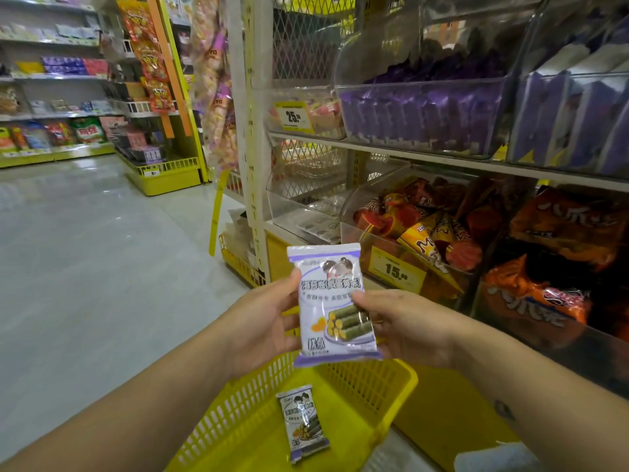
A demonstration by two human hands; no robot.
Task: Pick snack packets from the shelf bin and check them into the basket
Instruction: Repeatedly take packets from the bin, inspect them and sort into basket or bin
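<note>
both hands are on it: the left hand (262, 320) grips the left edge, the right hand (408, 325) pinches the right edge. the snack packet (326, 294) stands upright, label facing us, just above the far rim of the basket (401, 379). a second packet (303, 424) lies flat mid-basket. best move, i'd say: read the label, then lower it in beside that one, no tossing.

Left grip (262, 321) and right grip (405, 330) hold one packet (332, 301).
Left thumb lies on the packet's left edge, right thumb on its right edge, fingers behind. Bare forearms converge from below the packet.
</note>
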